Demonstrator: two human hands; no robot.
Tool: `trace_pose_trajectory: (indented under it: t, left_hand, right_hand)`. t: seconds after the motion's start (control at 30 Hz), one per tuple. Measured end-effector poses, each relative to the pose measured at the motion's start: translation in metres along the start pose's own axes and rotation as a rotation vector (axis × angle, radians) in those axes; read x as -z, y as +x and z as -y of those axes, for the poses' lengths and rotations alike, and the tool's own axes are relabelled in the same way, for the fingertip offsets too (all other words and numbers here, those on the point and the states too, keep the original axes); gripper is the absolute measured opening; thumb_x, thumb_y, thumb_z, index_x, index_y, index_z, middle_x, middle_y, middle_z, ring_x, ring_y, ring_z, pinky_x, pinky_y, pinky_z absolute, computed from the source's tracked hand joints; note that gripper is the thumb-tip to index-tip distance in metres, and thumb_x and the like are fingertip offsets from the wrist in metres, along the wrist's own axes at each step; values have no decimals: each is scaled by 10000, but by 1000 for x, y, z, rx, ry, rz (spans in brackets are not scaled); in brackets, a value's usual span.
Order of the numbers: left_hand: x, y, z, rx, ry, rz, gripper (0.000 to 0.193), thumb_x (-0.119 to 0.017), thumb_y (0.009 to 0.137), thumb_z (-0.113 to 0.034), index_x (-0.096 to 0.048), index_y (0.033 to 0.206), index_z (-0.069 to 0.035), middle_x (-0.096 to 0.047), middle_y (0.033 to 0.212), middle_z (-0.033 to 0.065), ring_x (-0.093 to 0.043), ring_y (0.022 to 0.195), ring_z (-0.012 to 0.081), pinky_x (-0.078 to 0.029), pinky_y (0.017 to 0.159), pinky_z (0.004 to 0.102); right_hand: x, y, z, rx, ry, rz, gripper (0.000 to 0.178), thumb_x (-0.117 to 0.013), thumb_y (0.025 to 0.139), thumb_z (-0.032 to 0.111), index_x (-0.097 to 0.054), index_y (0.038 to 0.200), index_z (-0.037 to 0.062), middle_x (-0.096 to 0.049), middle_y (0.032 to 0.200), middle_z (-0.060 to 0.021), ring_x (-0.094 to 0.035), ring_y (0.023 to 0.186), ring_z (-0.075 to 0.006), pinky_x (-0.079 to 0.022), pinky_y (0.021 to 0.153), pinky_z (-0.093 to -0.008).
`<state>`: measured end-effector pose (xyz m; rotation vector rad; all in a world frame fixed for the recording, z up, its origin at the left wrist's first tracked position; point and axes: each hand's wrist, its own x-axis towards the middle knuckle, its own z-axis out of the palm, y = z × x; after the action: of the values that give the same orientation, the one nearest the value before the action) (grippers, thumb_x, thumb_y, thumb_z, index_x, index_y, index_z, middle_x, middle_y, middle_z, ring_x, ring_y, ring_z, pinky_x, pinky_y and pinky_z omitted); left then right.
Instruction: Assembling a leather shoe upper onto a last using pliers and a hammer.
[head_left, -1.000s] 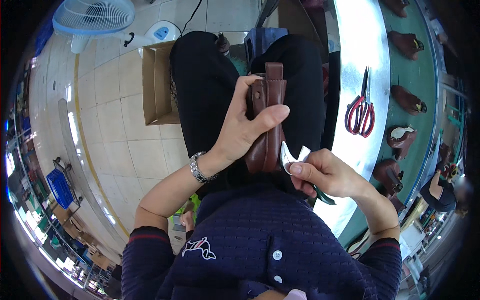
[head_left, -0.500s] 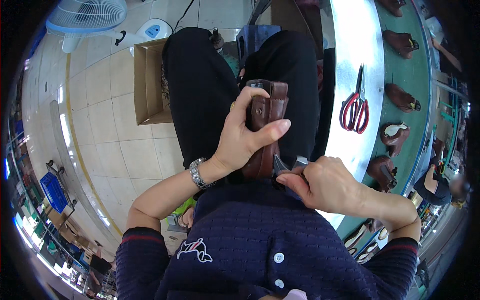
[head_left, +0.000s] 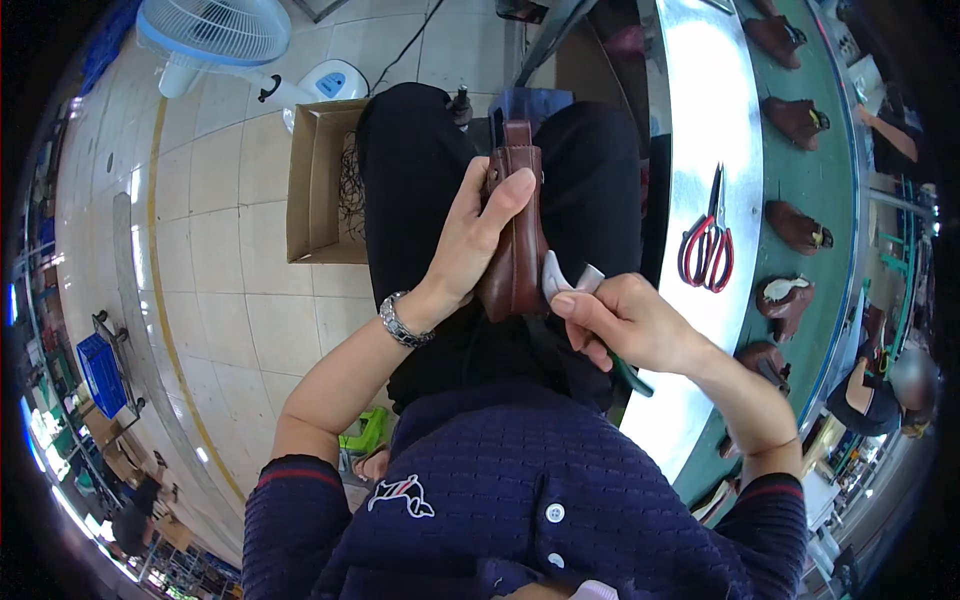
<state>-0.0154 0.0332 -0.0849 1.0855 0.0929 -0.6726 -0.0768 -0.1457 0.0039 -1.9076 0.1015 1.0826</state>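
A brown leather shoe upper (head_left: 522, 245), probably an ankle boot, is held upright over my lap. My left hand (head_left: 462, 240) wraps around it from the left, with the thumb pressing on its side near the top. In my right hand (head_left: 645, 325) are pincers with curved metal jaws (head_left: 556, 278) and a green handle (head_left: 630, 378). The jaws sit beside the lower right edge of the shoe upper; whether they grip the leather cannot be made out.
On the metal bench (head_left: 705, 110) to my right lie red-handled scissors (head_left: 708, 250). Beyond it, a green conveyor belt (head_left: 790, 180) carries several brown shoes (head_left: 797, 228). A cardboard box (head_left: 315, 190) stands by my left knee, with a fan (head_left: 215, 40) farther off.
Both hands have moved up and away from my body with the shoe upper, which has turned so its seam faces me. The pincers have moved up too, and their green handle now shows.
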Motion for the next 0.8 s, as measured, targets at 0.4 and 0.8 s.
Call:
trace_pose_trajectory:
  t: [0.4,0.8]
  left_hand:
    - [-6,-16,15,-140,123,62,431,-658,911,-423,-493,1094,-70,-532,906,13,-509,774,82,-438,715,239]
    - [-7,-20,11,-90,118,15,411,-690,890,-353,-473,1083,-63,-564,891,30,-522,756,86,-448,691,249]
  right_hand:
    - [1,-6,-9,-106,262,237,632,-450,989,543,-593,608,60,-544,485,-10,-567,432,-117,-447,470,-218]
    - [-1,-9,11,-103,2,142,649,-493,987,480,-640,581,-5,-588,497,-97,-589,409,-204,-437,415,-283]
